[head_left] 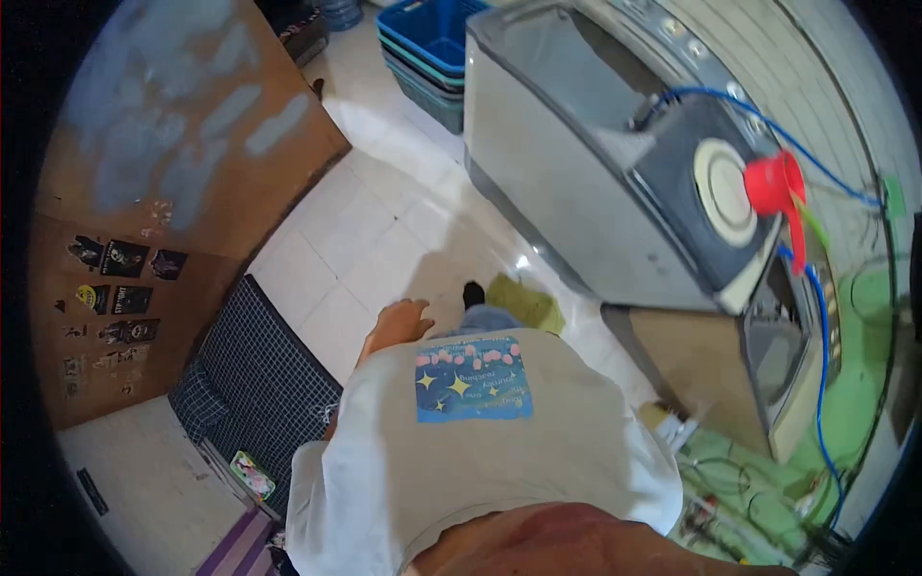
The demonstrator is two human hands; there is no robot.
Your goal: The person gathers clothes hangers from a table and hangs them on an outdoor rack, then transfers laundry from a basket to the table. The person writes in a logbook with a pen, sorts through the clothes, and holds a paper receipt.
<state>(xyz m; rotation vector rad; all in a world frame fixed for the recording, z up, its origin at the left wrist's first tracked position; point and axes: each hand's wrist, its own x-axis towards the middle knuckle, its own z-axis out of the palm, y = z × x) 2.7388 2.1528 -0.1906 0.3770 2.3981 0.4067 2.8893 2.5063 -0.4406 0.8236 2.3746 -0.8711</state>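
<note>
My left hand is past the front left edge of my pale shirt, over the tiled floor. Its fingers look loosely apart, and nothing shows in them. My right hand is out of the picture. The shirt bears a blue print on the chest. Beyond the shirt a dark foot shows beside a yellow-green mat.
A grey washing machine stands at the right, with a red dipper on top and a blue hose. Stacked baskets are behind. Brown panels with stickers and a dark checked cushion line the left.
</note>
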